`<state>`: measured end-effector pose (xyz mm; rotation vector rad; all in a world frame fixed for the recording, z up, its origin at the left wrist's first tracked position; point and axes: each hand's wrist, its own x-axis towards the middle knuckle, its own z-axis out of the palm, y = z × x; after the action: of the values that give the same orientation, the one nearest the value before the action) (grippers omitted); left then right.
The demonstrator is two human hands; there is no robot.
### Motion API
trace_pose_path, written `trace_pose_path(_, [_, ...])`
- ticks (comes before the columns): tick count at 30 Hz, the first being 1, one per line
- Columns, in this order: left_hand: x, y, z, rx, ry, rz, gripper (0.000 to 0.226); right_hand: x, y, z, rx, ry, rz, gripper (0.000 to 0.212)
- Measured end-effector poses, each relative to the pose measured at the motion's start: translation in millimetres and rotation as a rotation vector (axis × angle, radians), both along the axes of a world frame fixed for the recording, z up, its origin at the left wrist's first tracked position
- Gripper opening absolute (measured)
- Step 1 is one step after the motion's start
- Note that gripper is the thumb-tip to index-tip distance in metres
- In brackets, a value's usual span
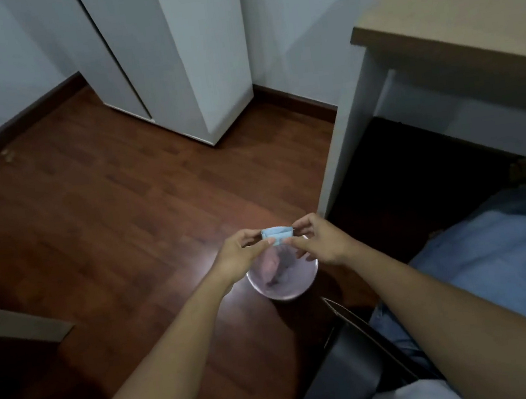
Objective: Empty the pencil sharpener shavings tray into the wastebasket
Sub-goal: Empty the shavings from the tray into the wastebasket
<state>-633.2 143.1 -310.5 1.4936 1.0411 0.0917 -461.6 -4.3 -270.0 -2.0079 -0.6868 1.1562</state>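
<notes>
Head view: both hands, left (242, 255) and right (319, 242), pinch the shavings tray (277, 235) above the wastebasket (285, 288).

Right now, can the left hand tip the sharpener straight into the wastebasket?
Probably yes. The left hand and right hand both have a grip on the blue sharpener directly above the open wastebasket, with nothing visible between them.
</notes>
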Motion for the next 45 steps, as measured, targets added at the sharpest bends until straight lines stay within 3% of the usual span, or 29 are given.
trace_pose_path(4, [4.1, -9.7, 2.4, -0.107, 0.118, -0.002, 0.042, -7.1, -7.7, -4.6, -0.042, 0.076, 0.034, 0.021])
trace_pose_path(8, [8.5, -10.3, 9.1, -0.304, 0.296, 0.036, 0.066, -10.7, -7.8, -6.4, -0.11, 0.154, 0.016, 0.055])
trace_pose_path(10, [11.2, -8.1, 10.8, -0.391, 0.361, 0.036, 0.075, -12.6, -5.6, -7.8, -0.122, 0.167, 0.013, 0.063])
trace_pose_path(21, [9.9, -7.9, 18.5, -0.558, 0.429, 0.006, 0.069, -13.3, -4.9, -11.7, -0.127, 0.157, 0.043, 0.066])
trace_pose_path(25, [15.9, -8.4, 25.7, -0.542, 0.315, -0.017, 0.062, -10.8, -4.2, -0.5, -0.061, 0.127, 0.017, 0.061])
trace_pose_path(30, [25.9, 2.5, 42.6, -0.457, 0.093, -0.089, 0.052, 5.8, 4.4, 14.4, 0.054, 0.012, -0.044, 0.036])
trace_pose_path(35, [46.8, 25.6, 76.8, -0.34, -0.129, -0.066, 0.044, 30.7, 18.5, 50.0, 0.137, -0.073, -0.14, 0.053])
trace_pose_path(39, [66.6, 45.7, 130.6, -0.139, -0.246, -0.12, 0.041, 43.9, 27.2, 102.5, 0.258, -0.131, -0.155, 0.059])
trace_pose_path(45, [95.3, 66.8, 228.3, 0.076, -0.408, -0.25, 0.045, 68.7, 33.8, 198.1, 0.429, -0.293, -0.127, 0.056])
